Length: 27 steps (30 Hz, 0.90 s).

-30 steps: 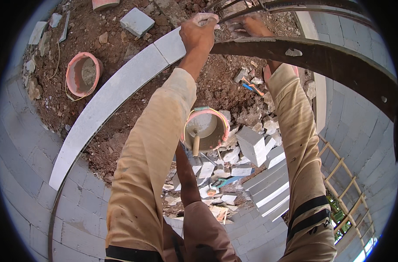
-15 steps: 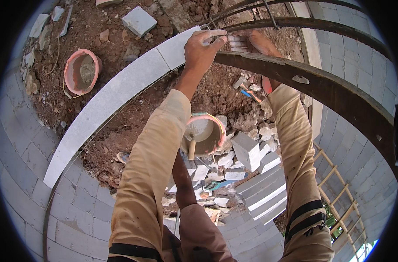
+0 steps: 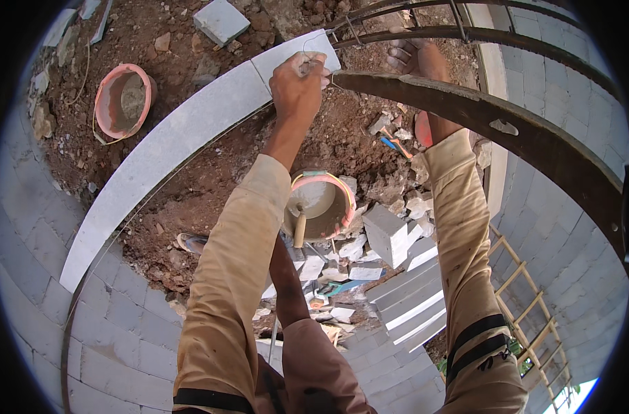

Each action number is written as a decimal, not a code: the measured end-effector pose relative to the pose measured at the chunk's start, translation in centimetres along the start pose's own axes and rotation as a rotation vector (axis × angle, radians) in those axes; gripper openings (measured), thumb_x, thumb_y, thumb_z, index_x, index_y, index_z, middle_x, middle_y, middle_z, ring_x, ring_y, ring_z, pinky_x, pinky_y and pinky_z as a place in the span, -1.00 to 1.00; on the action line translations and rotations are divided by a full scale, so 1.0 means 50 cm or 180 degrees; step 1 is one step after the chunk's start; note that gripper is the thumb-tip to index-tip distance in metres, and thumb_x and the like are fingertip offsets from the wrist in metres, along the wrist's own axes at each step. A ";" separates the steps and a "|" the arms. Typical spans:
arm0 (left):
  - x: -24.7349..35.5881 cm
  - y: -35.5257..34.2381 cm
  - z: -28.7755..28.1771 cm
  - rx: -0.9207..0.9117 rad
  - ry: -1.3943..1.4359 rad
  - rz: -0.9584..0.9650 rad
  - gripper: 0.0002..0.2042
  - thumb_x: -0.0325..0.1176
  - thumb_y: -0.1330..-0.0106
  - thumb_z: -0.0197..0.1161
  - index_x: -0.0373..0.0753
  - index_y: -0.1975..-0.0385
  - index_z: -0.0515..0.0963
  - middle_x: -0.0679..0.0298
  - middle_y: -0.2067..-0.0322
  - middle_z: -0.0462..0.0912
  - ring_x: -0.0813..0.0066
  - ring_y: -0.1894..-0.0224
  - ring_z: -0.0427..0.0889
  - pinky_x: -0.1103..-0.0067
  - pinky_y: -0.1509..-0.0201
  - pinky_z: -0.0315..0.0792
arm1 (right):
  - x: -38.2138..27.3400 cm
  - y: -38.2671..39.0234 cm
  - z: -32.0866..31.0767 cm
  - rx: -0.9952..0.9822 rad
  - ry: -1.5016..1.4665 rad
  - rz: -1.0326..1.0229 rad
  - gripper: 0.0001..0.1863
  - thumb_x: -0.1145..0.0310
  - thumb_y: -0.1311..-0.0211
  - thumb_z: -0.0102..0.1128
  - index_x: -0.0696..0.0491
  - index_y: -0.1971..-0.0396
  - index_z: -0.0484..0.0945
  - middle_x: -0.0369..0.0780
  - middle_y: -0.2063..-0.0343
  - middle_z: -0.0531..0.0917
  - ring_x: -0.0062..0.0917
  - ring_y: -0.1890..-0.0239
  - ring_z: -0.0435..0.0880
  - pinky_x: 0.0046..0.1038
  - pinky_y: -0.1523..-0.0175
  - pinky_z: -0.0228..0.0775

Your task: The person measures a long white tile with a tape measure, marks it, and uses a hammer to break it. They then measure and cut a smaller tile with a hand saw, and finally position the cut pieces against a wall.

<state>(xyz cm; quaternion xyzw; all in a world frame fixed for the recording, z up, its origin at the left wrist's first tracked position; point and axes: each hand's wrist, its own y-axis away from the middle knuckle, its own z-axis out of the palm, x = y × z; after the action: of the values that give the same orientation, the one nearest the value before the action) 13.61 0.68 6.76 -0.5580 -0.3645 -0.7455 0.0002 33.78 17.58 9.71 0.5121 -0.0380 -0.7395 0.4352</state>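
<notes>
My left hand (image 3: 297, 90) is closed in a pinch at the end of the row of pale grey blocks (image 3: 190, 124). A thin string (image 3: 305, 43) loops over the last block by its fingertips, and a bit of line shows between that hand and the tip of a dark board (image 3: 459, 103). Beyond the board, my right hand (image 3: 421, 58) is held near the steel bars (image 3: 397, 34). Its fingers are loosely bent and apart, with nothing visible in them; the board hides part of the wrist.
A pink bucket (image 3: 147, 96) stands on the soil at left. Below the wall, another bucket (image 3: 345, 221) holds grey mortar and a wooden-handled tool (image 3: 300, 230). Broken blocks (image 3: 387, 234) lie beside it. A bamboo ladder (image 3: 528, 303) leans at right. A loose block (image 3: 221, 22) lies beyond the wall.
My hands were close together at the block's end. The right has moved away to the right, while the left has shifted slightly left and down onto the block's edge.
</notes>
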 end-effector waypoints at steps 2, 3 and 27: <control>-0.031 0.068 -0.019 0.0075 0.0831 -0.0155 -0.79 -0.35 -0.45 0.29 -0.37 0.11 0.65 0.10 0.25 0.74 0.45 0.30 0.73 0.54 0.12 0.63 | 0.060 0.051 0.015 0.0752 0.1263 -0.0378 -0.65 0.18 -0.49 0.16 0.12 -0.07 0.57 -0.25 0.18 0.71 -0.55 0.23 0.68 -0.43 0.05 0.61; -0.049 0.104 -0.024 0.0090 0.1234 -0.0309 -0.80 -0.36 -0.46 0.28 -0.38 0.12 0.65 0.07 0.21 0.73 0.41 0.24 0.74 0.52 0.02 0.64 | 0.111 0.075 0.034 0.1676 0.2610 -0.0545 -0.66 0.18 -0.51 0.13 0.13 -0.04 0.56 -0.22 0.17 0.71 -0.54 0.23 0.68 -0.38 0.04 0.61; -0.087 0.253 0.024 -0.0166 0.0032 0.0618 -0.45 -0.48 -0.34 0.31 -0.12 -0.36 0.41 0.14 -0.32 0.47 0.15 -0.32 0.49 0.22 -0.33 0.44 | 0.003 0.191 0.114 0.1702 0.2954 -0.1210 -0.66 0.03 -0.40 0.30 0.04 0.23 0.62 -0.41 0.44 0.59 -0.75 0.42 0.46 -0.62 0.32 0.27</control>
<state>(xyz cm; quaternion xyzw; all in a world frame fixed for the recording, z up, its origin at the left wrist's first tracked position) 21.38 -9.72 10.12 -0.5868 -0.2891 -0.7540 0.0597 35.02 9.34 17.09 0.8737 0.0642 -0.4669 0.1206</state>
